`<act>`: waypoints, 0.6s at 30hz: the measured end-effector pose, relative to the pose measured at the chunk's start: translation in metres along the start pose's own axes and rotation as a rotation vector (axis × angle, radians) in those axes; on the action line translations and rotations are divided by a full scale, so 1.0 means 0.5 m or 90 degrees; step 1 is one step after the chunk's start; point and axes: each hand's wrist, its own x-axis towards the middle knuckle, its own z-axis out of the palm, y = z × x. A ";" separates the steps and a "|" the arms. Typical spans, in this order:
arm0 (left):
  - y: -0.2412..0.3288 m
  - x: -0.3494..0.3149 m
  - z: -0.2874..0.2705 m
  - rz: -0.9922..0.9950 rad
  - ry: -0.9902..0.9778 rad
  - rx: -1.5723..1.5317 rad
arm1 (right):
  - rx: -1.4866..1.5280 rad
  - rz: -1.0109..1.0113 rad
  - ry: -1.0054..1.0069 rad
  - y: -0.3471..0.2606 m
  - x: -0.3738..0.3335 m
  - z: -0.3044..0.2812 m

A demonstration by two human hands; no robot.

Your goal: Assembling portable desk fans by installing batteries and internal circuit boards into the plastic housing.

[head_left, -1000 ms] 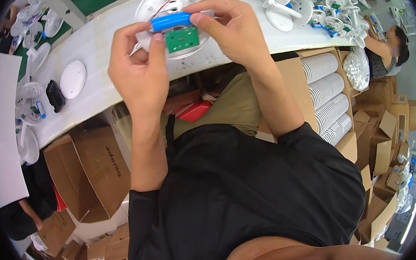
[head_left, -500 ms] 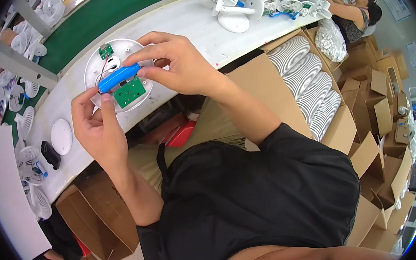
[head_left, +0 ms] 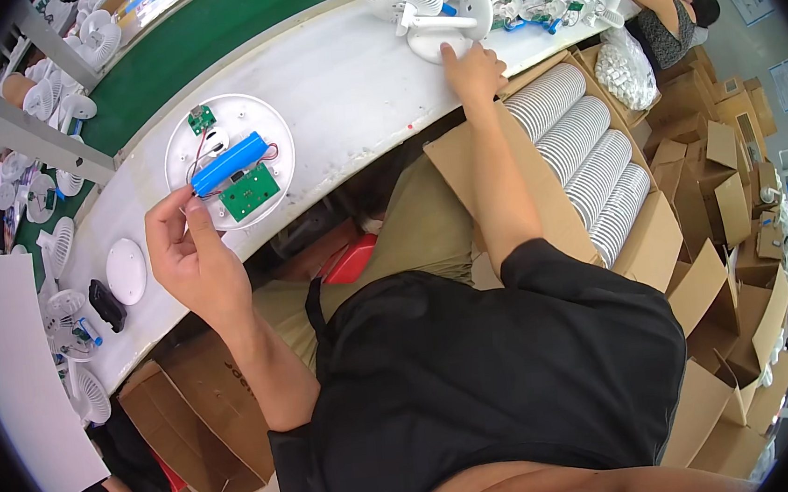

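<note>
Upper left, my left hand (head_left: 190, 254) pinches the round base (head_left: 229, 160), its blue battery (head_left: 228, 163) seated; my right hand (head_left: 472, 69), fingers flat, touches a white fan (head_left: 429, 7); cover unfitted.

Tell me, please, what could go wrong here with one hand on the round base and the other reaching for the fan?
1. The left hand pinches only the rim of the base, which overhangs the table edge; it might tip off.
2. The battery and green board look loose on thin wires, which could snag or pull.
3. The right hand reaches for the fan among crowded parts and may knock some over.
</note>
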 end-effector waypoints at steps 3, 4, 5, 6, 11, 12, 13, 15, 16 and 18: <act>0.002 -0.002 -0.003 0.001 -0.003 0.022 | 0.023 0.021 -0.025 -0.031 0.033 0.008; 0.004 -0.002 -0.006 0.001 -0.003 0.033 | 0.036 0.030 -0.038 -0.045 0.040 0.009; 0.006 -0.001 -0.008 0.000 -0.004 0.045 | 0.048 0.040 -0.051 -0.049 0.040 0.008; 0.008 0.002 -0.009 0.002 -0.008 0.047 | 0.049 0.045 -0.052 -0.045 0.039 0.001; 0.014 -0.013 -0.005 -0.038 -0.006 0.001 | 0.537 0.065 -0.173 0.014 0.009 -0.038; 0.017 -0.012 -0.001 -0.034 0.008 -0.017 | 0.558 0.030 -0.183 0.022 -0.012 -0.053; 0.021 -0.012 0.002 -0.030 0.023 -0.033 | 0.578 -0.004 -0.195 0.029 -0.037 -0.070; 0.024 -0.012 0.004 -0.026 0.047 -0.068 | 0.615 -0.069 -0.216 0.046 -0.072 -0.090; 0.022 -0.012 0.004 -0.032 0.039 -0.066 | 0.611 -0.060 -0.216 0.052 -0.080 -0.089; 0.018 -0.010 -0.001 -0.031 0.030 -0.071 | 0.649 -0.147 -0.209 0.056 -0.095 -0.086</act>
